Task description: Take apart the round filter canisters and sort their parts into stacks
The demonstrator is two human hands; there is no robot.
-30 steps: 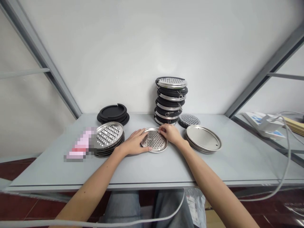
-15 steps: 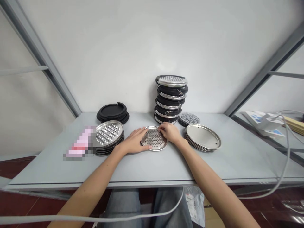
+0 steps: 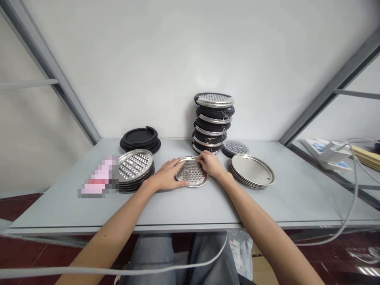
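A round metal grater plate (image 3: 192, 174) with raised teeth lies flat on the table in front of me. My left hand (image 3: 168, 176) rests at its left edge, fingers stretched out and thumb spread over the near rim. At the far right rim, my right hand (image 3: 210, 163) is closed in a pinch. What its fingertips hold, if anything, is hidden. Just left of my left hand stands a stack of similar grater plates (image 3: 135, 166) with coarser teeth. To the right of my right hand is a stack of smooth round metal plates (image 3: 252, 170).
Behind stands a tall stack of black-rimmed metal graters (image 3: 212, 122) with wire loops. Black round holders (image 3: 139, 137) are piled at back left; finer perforated discs (image 3: 235, 148) sit at back right. A pixelated pink item (image 3: 99, 178) lies left. A white cable (image 3: 352, 202) hangs right.
The view has shifted very slightly. Both hands keep nearly the same place on the grater plate, and the stacks stand as before.
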